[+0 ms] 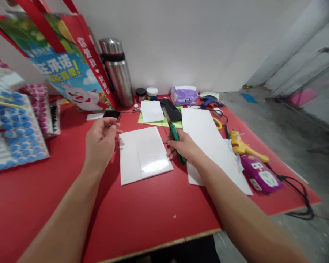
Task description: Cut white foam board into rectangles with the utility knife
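Note:
My right hand (182, 144) is closed around a green utility knife (174, 133), its blade pointing away from me. The knife is above the right edge of a white board (130, 157) on the red table. A smaller glossy white sheet (153, 149) lies on that board. At the board's left edge hovers my left hand (102, 137), fingers apart and slightly bent, with nothing visible in it. Behind that hand is a dark phone (112, 115). Larger white sheets (208, 142) lie to the right, partly under my right forearm.
A printed bag (84, 73) and a steel flask (117, 75) stand at the back left. Blue pompom decorations (19, 128) sit at left. On the right are a yellow glue gun (245, 148) and a purple power socket (260, 175) with a cord. A purple tissue pack (184, 95) is by the wall.

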Action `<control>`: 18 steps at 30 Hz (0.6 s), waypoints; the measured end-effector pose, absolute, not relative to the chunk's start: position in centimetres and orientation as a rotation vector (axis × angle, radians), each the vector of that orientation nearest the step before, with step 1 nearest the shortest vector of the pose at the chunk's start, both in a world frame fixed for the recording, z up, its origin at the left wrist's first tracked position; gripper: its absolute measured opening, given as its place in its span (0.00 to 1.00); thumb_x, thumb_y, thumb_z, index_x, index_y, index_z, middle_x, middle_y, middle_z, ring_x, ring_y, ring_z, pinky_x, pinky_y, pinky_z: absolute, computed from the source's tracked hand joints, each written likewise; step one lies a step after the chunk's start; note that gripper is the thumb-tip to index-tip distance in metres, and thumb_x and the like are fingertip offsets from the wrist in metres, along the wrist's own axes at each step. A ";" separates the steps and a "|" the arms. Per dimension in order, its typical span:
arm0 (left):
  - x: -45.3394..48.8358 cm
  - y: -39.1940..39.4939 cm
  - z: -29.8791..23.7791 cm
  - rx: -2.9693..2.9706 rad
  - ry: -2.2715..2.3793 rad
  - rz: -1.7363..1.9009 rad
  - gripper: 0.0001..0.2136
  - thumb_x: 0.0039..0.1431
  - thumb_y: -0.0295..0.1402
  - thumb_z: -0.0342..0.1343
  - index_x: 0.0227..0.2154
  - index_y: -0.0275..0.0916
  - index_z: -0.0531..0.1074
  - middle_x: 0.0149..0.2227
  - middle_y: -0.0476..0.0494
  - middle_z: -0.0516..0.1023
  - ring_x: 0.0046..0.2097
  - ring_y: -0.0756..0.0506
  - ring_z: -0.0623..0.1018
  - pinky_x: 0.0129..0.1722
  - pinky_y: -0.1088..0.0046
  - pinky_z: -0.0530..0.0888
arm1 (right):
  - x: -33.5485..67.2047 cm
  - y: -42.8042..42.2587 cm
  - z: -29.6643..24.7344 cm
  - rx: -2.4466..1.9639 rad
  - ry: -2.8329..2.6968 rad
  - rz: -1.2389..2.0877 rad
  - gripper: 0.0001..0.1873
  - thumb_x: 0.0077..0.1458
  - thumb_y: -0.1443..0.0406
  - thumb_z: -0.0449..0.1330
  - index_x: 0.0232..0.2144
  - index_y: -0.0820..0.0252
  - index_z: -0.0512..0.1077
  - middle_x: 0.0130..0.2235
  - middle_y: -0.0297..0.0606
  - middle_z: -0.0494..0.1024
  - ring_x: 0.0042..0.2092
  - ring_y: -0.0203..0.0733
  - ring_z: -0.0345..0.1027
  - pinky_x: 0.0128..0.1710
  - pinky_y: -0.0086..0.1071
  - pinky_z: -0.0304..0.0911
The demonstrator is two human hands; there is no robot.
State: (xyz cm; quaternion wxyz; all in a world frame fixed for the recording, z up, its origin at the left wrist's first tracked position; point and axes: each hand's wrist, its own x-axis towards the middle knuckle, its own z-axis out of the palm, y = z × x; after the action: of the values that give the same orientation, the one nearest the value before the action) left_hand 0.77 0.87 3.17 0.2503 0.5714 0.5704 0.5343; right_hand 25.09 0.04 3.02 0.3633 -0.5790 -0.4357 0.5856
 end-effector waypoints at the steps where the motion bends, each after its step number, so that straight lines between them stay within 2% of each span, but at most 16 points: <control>1: 0.6 1.1 2.9 1.453 1.548 1.462 0.09 0.60 0.35 0.53 0.42 0.39 0.70 0.39 0.44 0.76 0.32 0.47 0.79 0.29 0.71 0.77 | 25.1 0.0 3.0 -1.487 -1.123 1.496 0.14 0.56 0.78 0.52 0.37 0.56 0.58 0.29 0.31 0.74 0.18 0.37 0.69 0.15 0.32 0.69; 3: 0.6 1.2 2.5 1.365 1.551 1.368 0.08 0.57 0.32 0.54 0.40 0.39 0.69 0.33 0.47 0.74 0.26 0.49 0.77 0.21 0.75 0.73 | 25.1 0.0 3.0 -1.483 -1.122 1.473 0.14 0.56 0.79 0.53 0.38 0.56 0.58 0.32 0.32 0.75 0.19 0.36 0.69 0.15 0.31 0.69; 5: 0.9 1.0 2.2 1.366 1.572 1.229 0.09 0.57 0.33 0.54 0.41 0.39 0.69 0.32 0.48 0.74 0.23 0.49 0.76 0.18 0.75 0.71 | 25.0 0.0 3.0 -1.486 -1.126 1.468 0.14 0.55 0.78 0.53 0.38 0.56 0.58 0.33 0.34 0.75 0.19 0.35 0.69 0.15 0.31 0.69; 7: 1.4 0.7 2.1 1.424 1.593 1.104 0.10 0.58 0.34 0.53 0.43 0.40 0.69 0.34 0.47 0.75 0.23 0.49 0.77 0.19 0.74 0.72 | 25.0 0.0 3.1 -1.485 -1.133 1.466 0.14 0.55 0.78 0.53 0.38 0.56 0.58 0.34 0.34 0.75 0.19 0.34 0.70 0.15 0.30 0.69; 9: 2.0 0.4 2.2 1.599 1.626 1.016 0.11 0.59 0.36 0.53 0.44 0.39 0.70 0.37 0.44 0.76 0.27 0.48 0.78 0.25 0.70 0.76 | 24.9 0.0 3.1 -1.483 -1.137 1.466 0.14 0.55 0.78 0.53 0.38 0.56 0.58 0.34 0.34 0.75 0.20 0.34 0.70 0.15 0.30 0.69; 11: 2.7 0.0 2.3 1.911 1.644 0.963 0.14 0.60 0.40 0.54 0.44 0.38 0.72 0.42 0.40 0.77 0.35 0.44 0.80 0.38 0.62 0.78 | 24.9 0.0 3.1 -1.487 -1.143 1.461 0.14 0.55 0.78 0.53 0.37 0.56 0.58 0.33 0.32 0.74 0.19 0.35 0.70 0.15 0.30 0.69; 13: 3.4 -0.4 2.3 2.223 1.597 0.919 0.19 0.61 0.45 0.56 0.48 0.38 0.73 0.49 0.35 0.76 0.49 0.37 0.78 0.53 0.53 0.74 | 24.9 0.0 3.1 -1.495 -1.158 1.452 0.14 0.55 0.78 0.53 0.37 0.56 0.58 0.30 0.30 0.74 0.19 0.35 0.70 0.15 0.31 0.69; 16: 4.4 -1.1 2.0 2.433 1.498 0.756 0.32 0.57 0.56 0.58 0.58 0.38 0.70 0.64 0.31 0.65 0.67 0.29 0.62 0.65 0.45 0.60 | 24.9 0.0 3.0 -1.511 -1.196 1.440 0.14 0.55 0.79 0.55 0.37 0.56 0.59 0.25 0.28 0.72 0.18 0.36 0.69 0.15 0.30 0.69; 18: 4.7 -1.5 1.8 2.466 1.468 0.576 0.41 0.52 0.63 0.57 0.63 0.40 0.66 0.71 0.32 0.55 0.72 0.24 0.49 0.67 0.40 0.53 | 25.0 0.0 2.9 -1.513 -1.205 1.439 0.15 0.54 0.79 0.57 0.37 0.56 0.59 0.25 0.27 0.73 0.18 0.36 0.69 0.15 0.29 0.69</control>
State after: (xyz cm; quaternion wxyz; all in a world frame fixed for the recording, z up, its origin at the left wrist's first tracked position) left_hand 4.74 -1.48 1.79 0.1070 0.8377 0.4986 0.1956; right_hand 24.98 0.00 2.89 0.3576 -0.5861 -0.4668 0.5574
